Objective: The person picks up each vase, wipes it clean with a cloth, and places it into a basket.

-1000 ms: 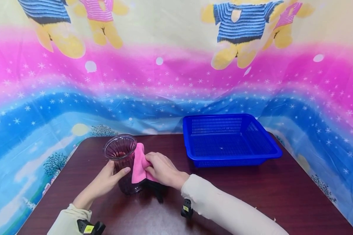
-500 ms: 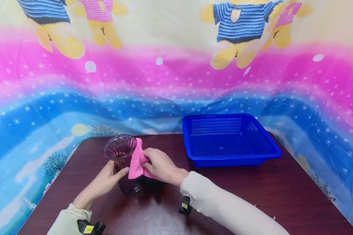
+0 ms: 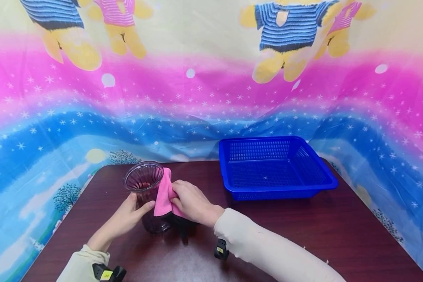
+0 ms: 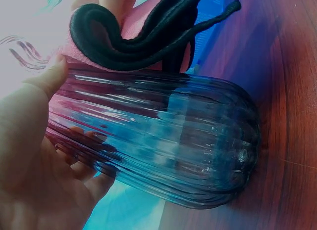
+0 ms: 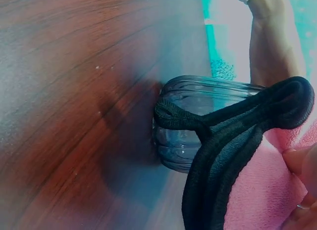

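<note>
A ribbed, see-through purplish glass vase (image 3: 151,223) with a flared rim stands on the table, left of the middle in the head view. My left hand (image 3: 125,215) grips its side, thumb in front and fingers curled round the back, as the left wrist view also shows. Against the vase's right side lies a pink cloth (image 3: 163,197) with black edging. My right hand (image 3: 194,203) pinches this cloth in folds and holds it to the glass. In the right wrist view the cloth's black edging (image 5: 213,146) hangs in loops before the lower vase (image 5: 178,141).
A blue plastic basket (image 3: 278,196) with mesh walls stands at the back right of the dark wooden table (image 3: 268,235). Behind the table hangs a printed curtain (image 3: 197,98) with bears and snowflakes.
My right hand has shifted the pink cloth slightly up and left along the vase, then a touch back down. My left hand and the vase have stayed in place.
</note>
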The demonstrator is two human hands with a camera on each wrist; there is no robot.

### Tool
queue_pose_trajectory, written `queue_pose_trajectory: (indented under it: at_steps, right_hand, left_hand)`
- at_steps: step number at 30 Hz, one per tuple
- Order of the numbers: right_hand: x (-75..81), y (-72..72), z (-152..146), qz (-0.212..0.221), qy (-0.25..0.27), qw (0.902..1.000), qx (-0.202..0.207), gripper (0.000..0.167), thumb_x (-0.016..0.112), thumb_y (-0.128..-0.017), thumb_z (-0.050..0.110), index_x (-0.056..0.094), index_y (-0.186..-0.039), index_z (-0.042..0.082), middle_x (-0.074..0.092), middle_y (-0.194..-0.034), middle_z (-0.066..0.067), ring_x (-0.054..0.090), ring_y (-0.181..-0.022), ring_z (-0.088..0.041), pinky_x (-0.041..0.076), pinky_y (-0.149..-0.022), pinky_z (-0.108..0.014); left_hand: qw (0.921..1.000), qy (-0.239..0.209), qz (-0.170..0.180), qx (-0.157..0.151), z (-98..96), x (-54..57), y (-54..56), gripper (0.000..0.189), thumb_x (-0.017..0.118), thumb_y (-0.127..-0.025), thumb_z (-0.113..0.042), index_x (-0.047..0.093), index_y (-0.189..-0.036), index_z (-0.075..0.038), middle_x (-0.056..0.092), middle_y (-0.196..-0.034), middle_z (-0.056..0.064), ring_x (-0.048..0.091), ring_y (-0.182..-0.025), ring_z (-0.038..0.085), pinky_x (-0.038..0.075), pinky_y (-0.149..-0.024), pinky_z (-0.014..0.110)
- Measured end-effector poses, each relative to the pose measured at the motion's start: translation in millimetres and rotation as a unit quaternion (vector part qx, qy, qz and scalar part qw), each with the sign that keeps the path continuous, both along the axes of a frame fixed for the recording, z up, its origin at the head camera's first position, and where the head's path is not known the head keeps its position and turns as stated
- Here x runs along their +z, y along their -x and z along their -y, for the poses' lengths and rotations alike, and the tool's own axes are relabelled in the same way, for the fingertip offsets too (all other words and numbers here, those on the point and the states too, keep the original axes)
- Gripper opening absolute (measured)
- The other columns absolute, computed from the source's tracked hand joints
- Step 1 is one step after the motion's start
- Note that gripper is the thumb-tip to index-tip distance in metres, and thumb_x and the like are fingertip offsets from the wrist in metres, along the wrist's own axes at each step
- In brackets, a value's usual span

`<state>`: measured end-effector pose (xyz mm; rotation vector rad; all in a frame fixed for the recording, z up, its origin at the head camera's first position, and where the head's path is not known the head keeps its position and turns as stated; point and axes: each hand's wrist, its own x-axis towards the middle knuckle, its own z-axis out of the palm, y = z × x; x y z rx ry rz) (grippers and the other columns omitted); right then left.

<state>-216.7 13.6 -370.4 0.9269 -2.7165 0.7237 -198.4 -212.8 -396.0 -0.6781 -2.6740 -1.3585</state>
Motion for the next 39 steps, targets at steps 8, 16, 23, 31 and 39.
queue_pose_trajectory:
  at_steps: [8, 16, 23, 31, 39]
  right_hand:
    - [-13.0, -1.0, -2, 0.006, -0.019, 0.9998, -0.001, 0.025, 0.068, -0.097, 0.017, 0.054, -0.076, 0.017, 0.066, -0.097, 0.0, 0.059, -0.086, -0.015, 0.049, -0.076, -0.024]
    - [-23.8, 0.8, -2, -0.002, -0.041, 0.9991, -0.004, 0.025, 0.068, -0.095, 0.016, 0.053, -0.075, 0.017, 0.065, -0.094, 0.001, 0.06, -0.086, -0.015, 0.049, -0.076, -0.026]
    - [-31.8, 0.4, -4, 0.002, -0.053, 0.9986, -0.009, 0.024, 0.068, -0.096, 0.018, 0.054, -0.077, 0.017, 0.064, -0.092, 0.001, 0.059, -0.083, -0.014, 0.049, -0.073, -0.024]
    - [-39.2, -1.5, -6, 0.0, -0.075, 0.9971, -0.011, 0.019, 0.068, -0.096, 0.017, 0.058, -0.08, 0.016, 0.063, -0.09, 0.0, 0.061, -0.082, -0.015, 0.05, -0.072, -0.024]
    - [-46.2, -2.6, -7, 0.0, -0.096, 0.995, -0.025, 0.02, 0.067, -0.096, 0.016, 0.058, -0.078, 0.018, 0.064, -0.089, 0.001, 0.062, -0.082, -0.016, 0.05, -0.068, -0.024]
  left_hand:
    - [0.9995, 0.012, 0.011, 0.028, -1.5, 2.9, -2.5, 0.059, 0.063, -0.101, -0.022, 0.036, -0.149, -0.003, 0.057, -0.142, 0.021, 0.058, -0.129, 0.031, 0.045, -0.099, 0.017]
    - [0.9991, 0.022, 0.004, 0.035, -1.6, 2.5, -1.5, 0.058, 0.062, -0.101, -0.023, 0.036, -0.149, -0.002, 0.056, -0.142, 0.021, 0.057, -0.129, 0.035, 0.047, -0.101, 0.02]
    - [0.9991, 0.02, 0.006, 0.036, -1.4, 1.7, -0.4, 0.058, 0.062, -0.101, -0.023, 0.036, -0.149, -0.002, 0.055, -0.143, 0.022, 0.056, -0.131, 0.035, 0.046, -0.1, 0.019]
    - [0.9997, 0.006, -0.003, 0.023, -1.5, 0.0, -0.2, 0.054, 0.062, -0.101, -0.02, 0.039, -0.147, -0.002, 0.058, -0.141, 0.021, 0.059, -0.126, 0.012, 0.045, -0.099, 0.016]
    - [0.9996, 0.012, 0.001, 0.027, -1.6, 0.4, 0.0, 0.056, 0.061, -0.102, -0.021, 0.036, -0.149, -0.002, 0.056, -0.142, 0.022, 0.058, -0.13, 0.026, 0.049, -0.104, 0.033]
